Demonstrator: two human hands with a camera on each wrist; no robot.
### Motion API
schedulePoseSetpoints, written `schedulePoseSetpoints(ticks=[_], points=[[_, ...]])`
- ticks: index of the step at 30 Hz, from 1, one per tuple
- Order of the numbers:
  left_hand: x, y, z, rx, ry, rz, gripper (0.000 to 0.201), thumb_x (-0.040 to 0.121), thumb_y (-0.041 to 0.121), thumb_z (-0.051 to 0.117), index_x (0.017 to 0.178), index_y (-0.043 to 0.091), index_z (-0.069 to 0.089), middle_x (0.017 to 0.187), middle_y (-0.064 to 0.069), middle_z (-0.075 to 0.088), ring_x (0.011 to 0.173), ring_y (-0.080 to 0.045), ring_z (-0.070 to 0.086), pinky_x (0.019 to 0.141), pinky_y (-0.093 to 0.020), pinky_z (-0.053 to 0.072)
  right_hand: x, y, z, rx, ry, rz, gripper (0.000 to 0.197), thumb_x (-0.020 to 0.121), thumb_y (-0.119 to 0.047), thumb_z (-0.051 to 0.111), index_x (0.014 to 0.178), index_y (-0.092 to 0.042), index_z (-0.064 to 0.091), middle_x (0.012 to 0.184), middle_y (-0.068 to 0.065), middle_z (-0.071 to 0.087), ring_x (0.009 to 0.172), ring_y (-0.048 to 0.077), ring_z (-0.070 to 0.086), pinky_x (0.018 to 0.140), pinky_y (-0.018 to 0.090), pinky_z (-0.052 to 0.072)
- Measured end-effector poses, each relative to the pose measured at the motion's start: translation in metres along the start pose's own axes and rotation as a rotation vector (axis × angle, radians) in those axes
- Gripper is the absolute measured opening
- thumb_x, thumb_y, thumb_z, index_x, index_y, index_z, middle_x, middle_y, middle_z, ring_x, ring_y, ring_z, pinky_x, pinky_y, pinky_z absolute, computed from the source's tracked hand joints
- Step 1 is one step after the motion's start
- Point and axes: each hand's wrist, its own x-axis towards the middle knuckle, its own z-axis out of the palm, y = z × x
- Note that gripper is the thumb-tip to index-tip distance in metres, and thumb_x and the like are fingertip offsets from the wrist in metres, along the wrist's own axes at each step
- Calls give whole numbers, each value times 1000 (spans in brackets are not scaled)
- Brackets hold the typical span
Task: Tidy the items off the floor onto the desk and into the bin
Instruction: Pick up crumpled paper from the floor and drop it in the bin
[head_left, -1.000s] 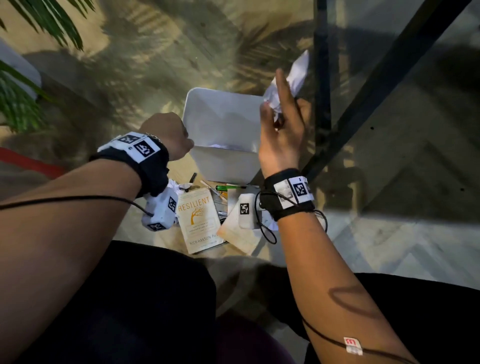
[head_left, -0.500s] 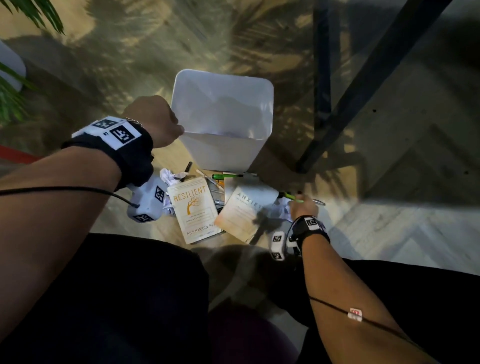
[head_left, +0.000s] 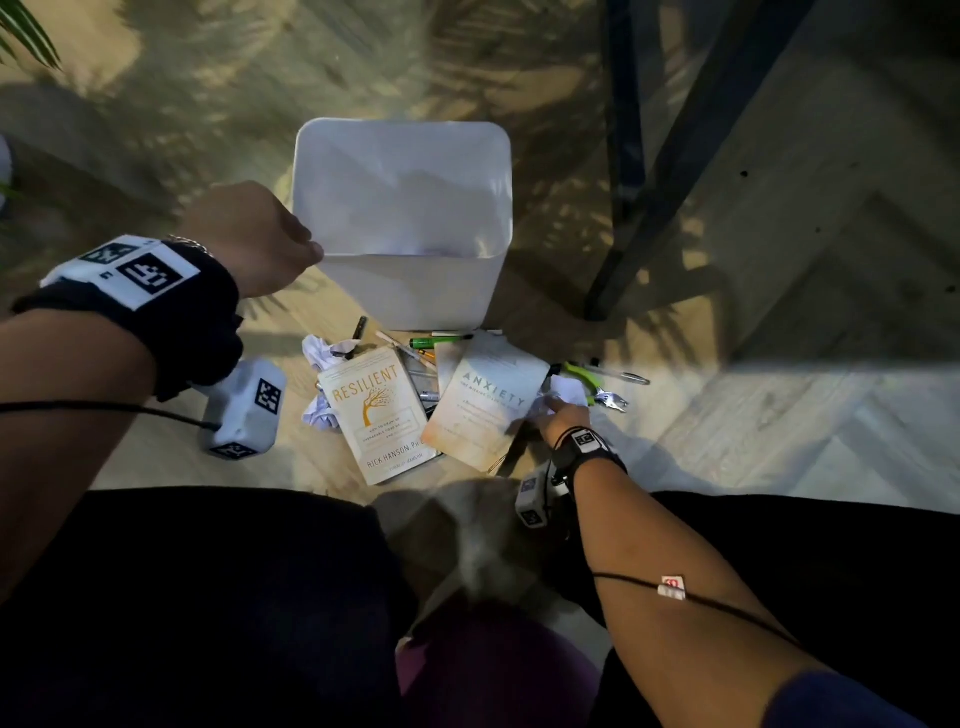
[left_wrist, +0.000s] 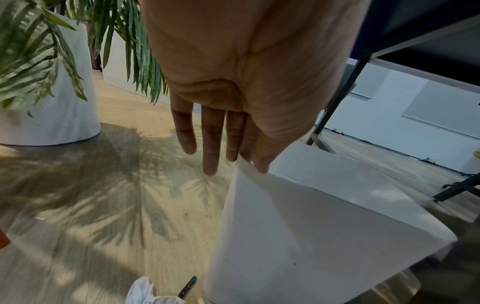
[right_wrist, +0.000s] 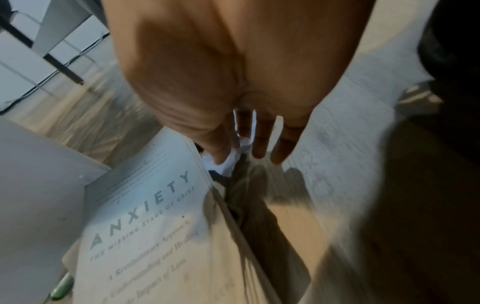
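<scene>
A white bin (head_left: 410, 291) stands on the wood floor with white paper inside. My left hand (head_left: 291, 244) is at its left rim; in the left wrist view my left hand (left_wrist: 228, 164) has straight fingers hanging outside the bin (left_wrist: 311, 226) and the thumb touching the rim corner. In front of the bin lie a "Resilient" book (head_left: 379, 415) and an "Anxiety" book (head_left: 483, 405). My right hand (head_left: 550, 410) reaches down at the Anxiety book's right edge, and its straight fingertips (right_wrist: 259, 152) touch a crumpled white paper (head_left: 569, 388).
Two more paper balls (head_left: 319, 351) (head_left: 319, 413), a green pen (head_left: 436, 341), other pens and green-handled pliers (head_left: 592, 382) lie among the books. A black desk leg (head_left: 675, 171) rises right of the bin. A potted plant (left_wrist: 52, 102) stands at the left.
One second ago my right hand held a crumpled paper above the bin. It has since let go and dropped to the floor beside the Anxiety book. The left hand stayed at the rim.
</scene>
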Motion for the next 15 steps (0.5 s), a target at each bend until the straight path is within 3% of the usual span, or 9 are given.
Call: schedulePoseSetpoints(ticks=[2, 4, 5, 8, 10, 12, 13, 15], points=[[0, 0, 0, -1, -2, -6, 35, 92, 44, 68, 115, 19, 77, 109, -10, 72, 102, -33, 64, 79, -31, 41, -6, 2, 0, -13, 26, 4, 41, 101, -22, 58, 141, -15, 61, 140, 16, 63, 127, 33, 61, 99, 33, 49], [1, -1, 0, -21, -3, -21, 32, 91, 42, 69, 112, 20, 78, 94, -6, 68, 90, -29, 60, 78, -31, 42, -18, 4, -1, 60, 118, 22, 39, 99, -33, 57, 136, -26, 64, 123, 14, 70, 108, 34, 66, 89, 37, 52], [1, 0, 1, -31, -6, -28, 31, 90, 40, 70, 111, 19, 79, 89, -3, 64, 86, -27, 58, 78, -31, 42, -26, 4, -3, 106, 196, 49, 37, 97, -35, 58, 132, -27, 67, 115, 14, 72, 103, 34, 68, 86, 37, 53], [2, 0, -1, -24, -20, -32, 30, 89, 40, 71, 108, 18, 79, 93, -4, 67, 87, -28, 60, 78, -32, 46, -53, -13, -18, 329, 558, 42, 27, 87, -27, 64, 104, -12, 78, 102, 17, 77, 100, 38, 72, 85, 36, 55], [2, 0, -2, -9, -25, -29, 30, 88, 41, 71, 105, 17, 79, 102, -6, 72, 89, -30, 62, 76, -32, 47, -76, -45, -34, 485, 694, -73, 21, 85, -16, 66, 104, -9, 69, 102, 15, 75, 100, 37, 71, 85, 35, 53], [0, 1, -3, -7, -36, -32, 29, 89, 40, 70, 99, 14, 78, 97, -7, 73, 78, -27, 61, 71, -32, 47, -106, -92, -54, 622, 743, -246, 35, 86, -10, 67, 120, -12, 61, 105, 7, 71, 96, 28, 69, 83, 27, 53], [-1, 1, -4, -11, -46, -35, 29, 89, 40, 70, 95, 12, 78, 91, -7, 71, 72, -25, 59, 68, -32, 46, -123, -119, -63, 677, 756, -361, 37, 87, -11, 66, 124, -14, 62, 104, 0, 69, 94, 20, 67, 80, 22, 52], [-3, 0, -5, -28, -60, -41, 29, 89, 39, 69, 90, 11, 77, 82, -6, 68, 64, -22, 57, 61, -30, 43, -158, -169, -80, 719, 825, -643, 28, 89, -16, 63, 115, -15, 73, 97, -9, 70, 90, 11, 68, 81, 20, 56]])
